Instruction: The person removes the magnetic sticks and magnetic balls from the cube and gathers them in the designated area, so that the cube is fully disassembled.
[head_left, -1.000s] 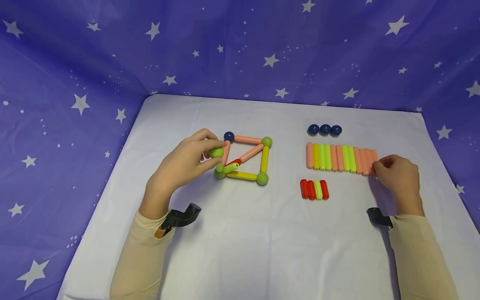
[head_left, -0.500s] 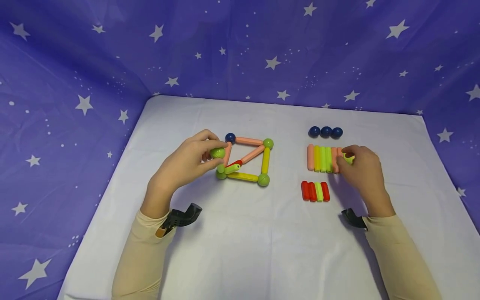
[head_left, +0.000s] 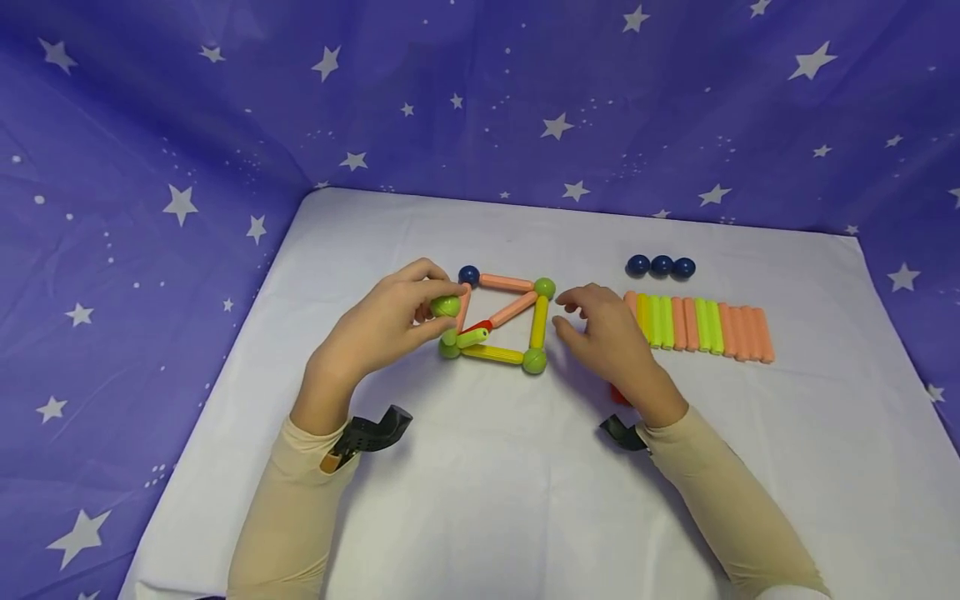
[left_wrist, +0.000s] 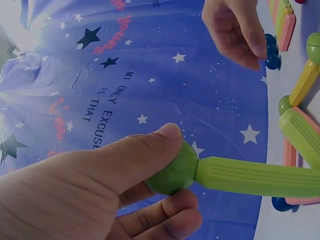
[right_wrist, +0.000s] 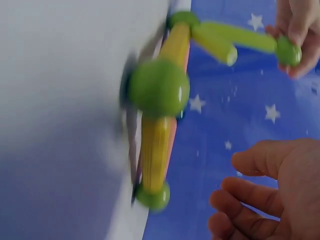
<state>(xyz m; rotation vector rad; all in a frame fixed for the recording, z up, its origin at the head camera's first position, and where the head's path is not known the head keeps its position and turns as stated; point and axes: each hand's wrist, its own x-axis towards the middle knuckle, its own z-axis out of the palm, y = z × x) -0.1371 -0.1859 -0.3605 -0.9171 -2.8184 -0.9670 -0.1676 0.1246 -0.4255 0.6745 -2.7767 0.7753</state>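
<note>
My left hand (head_left: 378, 333) pinches a green ball (left_wrist: 175, 172) between thumb and fingers. A light green magnetic rod (left_wrist: 255, 176) runs from that ball down to a corner of a four-sided frame of rods and balls. The frame has yellow rods (head_left: 539, 323), pink rods (head_left: 507, 282), green balls (head_left: 534, 361) and a blue ball (head_left: 468, 275) at its far left corner. Another light green rod (right_wrist: 220, 47) juts up from the same corner, and a pink rod crosses the inside diagonally. My right hand (head_left: 607, 337) hovers right of the frame, fingers loosely bent, holding nothing.
Three dark blue balls (head_left: 662, 266) sit in a row at the back right. Below them lies a row of pink, yellow and green rods (head_left: 708, 327). A red rod (head_left: 619, 395) shows partly behind my right wrist. A starry purple cloth (head_left: 555, 83) rises behind the white table (head_left: 487, 500).
My right hand has swept left from the far end of the rod row, across it, to beside the frame. My left hand still holds the green ball in place.
</note>
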